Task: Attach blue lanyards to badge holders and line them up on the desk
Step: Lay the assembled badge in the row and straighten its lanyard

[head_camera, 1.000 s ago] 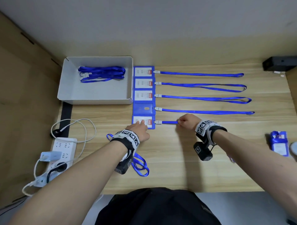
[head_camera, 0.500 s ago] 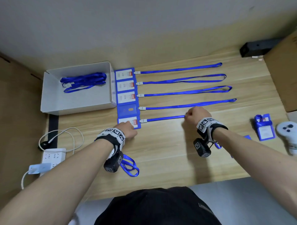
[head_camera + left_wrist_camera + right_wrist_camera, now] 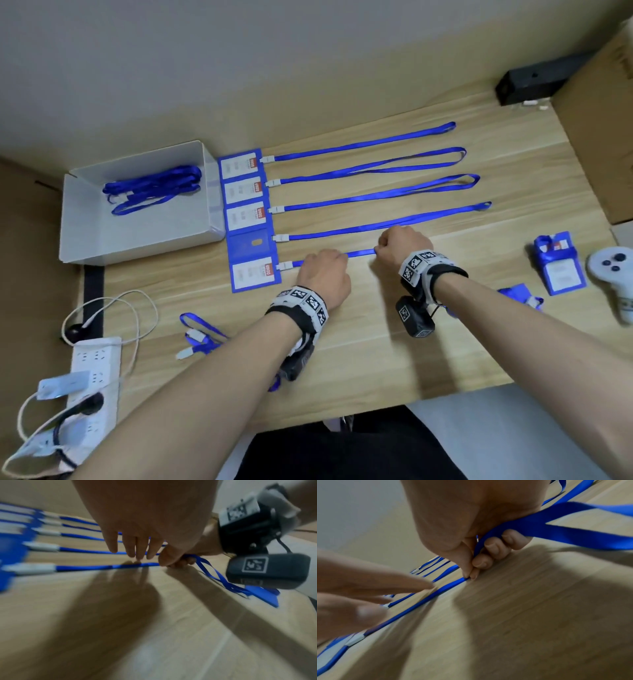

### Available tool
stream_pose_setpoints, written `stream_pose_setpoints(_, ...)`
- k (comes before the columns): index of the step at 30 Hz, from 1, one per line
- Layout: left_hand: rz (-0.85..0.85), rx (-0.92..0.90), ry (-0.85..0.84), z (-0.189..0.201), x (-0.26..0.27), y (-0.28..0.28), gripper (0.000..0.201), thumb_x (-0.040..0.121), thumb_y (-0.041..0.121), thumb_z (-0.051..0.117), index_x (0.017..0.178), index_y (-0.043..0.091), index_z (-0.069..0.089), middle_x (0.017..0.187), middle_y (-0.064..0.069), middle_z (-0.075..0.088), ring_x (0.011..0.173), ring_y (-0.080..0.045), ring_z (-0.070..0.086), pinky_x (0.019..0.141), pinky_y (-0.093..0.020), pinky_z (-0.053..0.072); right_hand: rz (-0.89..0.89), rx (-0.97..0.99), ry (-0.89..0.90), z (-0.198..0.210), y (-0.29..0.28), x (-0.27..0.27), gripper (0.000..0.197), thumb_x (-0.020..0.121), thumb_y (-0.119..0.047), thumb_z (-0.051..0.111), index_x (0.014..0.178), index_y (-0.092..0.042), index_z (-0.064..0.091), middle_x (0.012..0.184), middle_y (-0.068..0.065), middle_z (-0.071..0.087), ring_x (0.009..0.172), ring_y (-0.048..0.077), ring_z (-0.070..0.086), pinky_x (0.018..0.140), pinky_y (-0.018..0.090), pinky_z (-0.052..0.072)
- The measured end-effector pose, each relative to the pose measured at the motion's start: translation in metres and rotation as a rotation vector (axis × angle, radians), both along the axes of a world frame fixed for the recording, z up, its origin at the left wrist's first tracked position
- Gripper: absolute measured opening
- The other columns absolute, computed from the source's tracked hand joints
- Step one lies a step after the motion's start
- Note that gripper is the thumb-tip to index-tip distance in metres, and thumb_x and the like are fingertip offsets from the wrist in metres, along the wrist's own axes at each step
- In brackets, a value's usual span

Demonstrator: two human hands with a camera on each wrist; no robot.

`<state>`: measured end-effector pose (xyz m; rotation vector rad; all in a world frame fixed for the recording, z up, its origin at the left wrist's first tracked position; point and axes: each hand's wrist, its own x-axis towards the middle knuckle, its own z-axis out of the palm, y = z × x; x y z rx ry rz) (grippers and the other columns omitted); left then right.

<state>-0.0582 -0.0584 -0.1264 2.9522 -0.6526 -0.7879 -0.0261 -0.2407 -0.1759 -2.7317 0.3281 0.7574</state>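
Five blue badge holders lie in a column on the desk, each with its lanyard stretched to the right. The nearest holder (image 3: pixel 255 274) has its lanyard (image 3: pixel 359 253) held by both hands. My left hand (image 3: pixel 323 272) lies just right of the white clip (image 3: pixel 285 265), with straight fingertips (image 3: pixel 137 559) pressing on the strap (image 3: pixel 96 567). My right hand (image 3: pixel 399 248) pinches the strap (image 3: pixel 423 600) between thumb and forefinger (image 3: pixel 469 575). The rest of the strap runs through the curled fingers and trails off loose behind that hand.
A white box (image 3: pixel 85 212) with spare lanyards (image 3: pixel 154 186) stands left of the column. A loose lanyard (image 3: pixel 202 337) and a power strip (image 3: pixel 92 363) lie at the near left. At the right are a wrapped badge holder (image 3: pixel 561 270), a white controller (image 3: pixel 613 270) and a black box (image 3: pixel 534 82).
My left hand has slid right, off the nearest badge holder and onto its lanyard past the clip. My right hand still pinches the strap further right, pulled out straight.
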Motion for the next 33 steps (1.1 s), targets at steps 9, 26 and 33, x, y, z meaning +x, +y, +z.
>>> stream_pose_setpoints(9, -0.022, -0.071, 0.073, -0.063, -0.02, -0.027, 0.074, 0.099, 0.048, 0.022, 0.156, 0.012, -0.009, 0.162, -0.003, -0.022, 0.15, -0.017, -0.018, 0.123, -0.04, 0.0, 0.074, 0.054, -0.091, -0.009, -0.026, -0.006, 0.023, 0.09, -0.036, 0.05, 0.099, -0.028, 0.07, 0.1, 0.001, 0.069, 0.092, 0.028, 0.064, 0.072, 0.03, 0.045)
stream_pose_setpoints(26, -0.037, -0.011, 0.138, -0.068, -0.016, -0.028, 0.086, 0.093, 0.061, 0.021, 0.154, 0.013, -0.016, 0.159, -0.004, -0.028, 0.147, -0.018, -0.025, 0.123, -0.041, 0.0, -0.211, 0.278, -0.251, -0.002, -0.193, -0.027, 0.009, 0.086, -0.021, 0.067, 0.08, -0.022, 0.073, 0.086, -0.005, 0.073, 0.086, 0.017, 0.065, 0.079, 0.033, 0.051)
stream_pose_setpoints(33, -0.042, -0.006, 0.157, -0.061, -0.015, -0.028, 0.084, 0.095, 0.06, 0.021, 0.154, 0.013, -0.017, 0.159, -0.002, -0.029, 0.147, -0.017, -0.025, 0.123, -0.04, -0.001, -0.341, 0.139, -0.214, -0.008, -0.198, -0.024, 0.01, 0.077, -0.033, 0.073, 0.072, -0.025, 0.07, 0.081, -0.004, 0.07, 0.082, 0.019, 0.065, 0.068, 0.027, 0.048)
